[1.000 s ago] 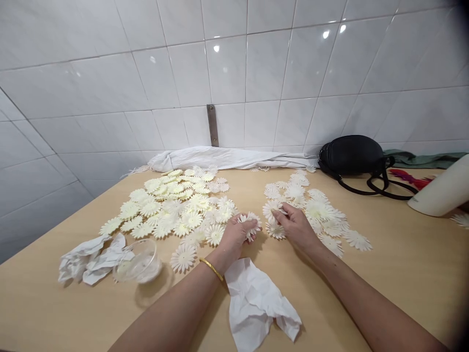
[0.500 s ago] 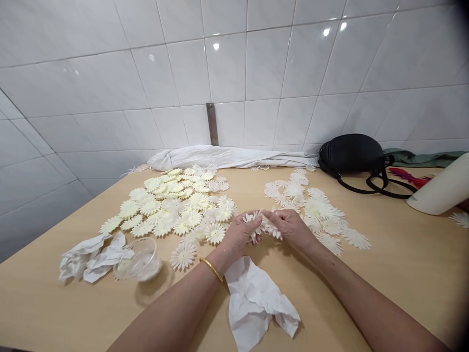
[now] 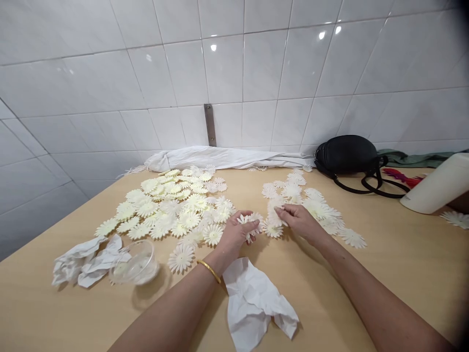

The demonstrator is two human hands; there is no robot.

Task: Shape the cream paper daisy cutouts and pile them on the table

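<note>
Walls: 2 walls of glossy white square tile (image 3: pixel 256 63) meet in a corner at the left, with a second face (image 3: pixel 36 195) running off at an angle.
Fixture: 1 narrow, dull metal strip (image 3: pixel 210 125) is fixed upright on the tiles at the back.
Light: 2 small bright reflections (image 3: pixel 329 32) of lamps shine high on the tiles, and the room looks evenly lit.
Furniture: a pale wooden tabletop (image 3: pixel 47 303) stands against the walls.
Along the back: a long white cloth (image 3: pixel 220 158), a black bag (image 3: pixel 344 154) with looped straps, and a green cloth (image 3: pixel 414 159) lie by the wall.
Right edge: a cream-coloured cylinder (image 3: pixel 436 183) lies tilted, just beside a red scrap (image 3: pixel 397 177).
</note>
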